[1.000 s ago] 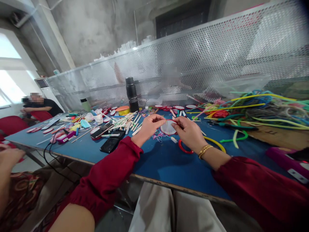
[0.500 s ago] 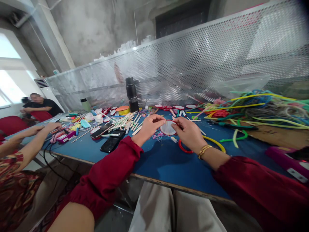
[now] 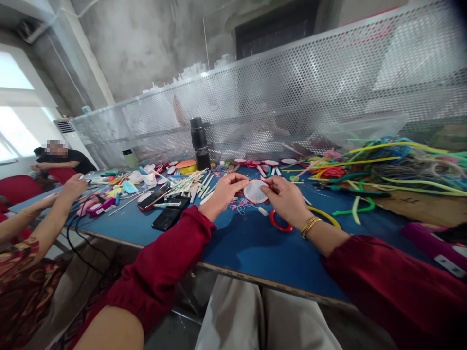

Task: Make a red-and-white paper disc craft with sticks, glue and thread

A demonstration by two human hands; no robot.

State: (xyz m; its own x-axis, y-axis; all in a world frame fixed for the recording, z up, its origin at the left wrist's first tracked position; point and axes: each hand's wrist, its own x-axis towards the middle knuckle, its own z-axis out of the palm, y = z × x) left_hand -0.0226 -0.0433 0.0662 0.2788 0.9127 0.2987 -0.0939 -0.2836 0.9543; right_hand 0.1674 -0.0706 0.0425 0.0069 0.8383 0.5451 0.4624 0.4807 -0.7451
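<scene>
A small round white disc with a red rim (image 3: 254,192) is held above the table between my two hands. My left hand (image 3: 229,190) pinches its left edge between thumb and fingers. On its right edge, my right hand (image 3: 286,195) grips it the same way, thumb over the white face. Below the disc lies a tangle of thin pink and blue cords (image 3: 240,206). A short white piece (image 3: 262,211) rests nearby, and a red ring (image 3: 279,224) lies under my right hand, with a yellow tube (image 3: 328,217) beside it.
Phones (image 3: 170,214), a pile of pale sticks (image 3: 182,185) and a black bottle (image 3: 199,144) stand left of centre. Colourful tubes and cords (image 3: 386,158) heap at the right. A co-worker's hands (image 3: 73,187) work at the far left. Perforated metal panel (image 3: 255,107) borders the back.
The disc has tilted and shows more of its white face, still between my hands. At the left, the co-worker's hands have lifted.
</scene>
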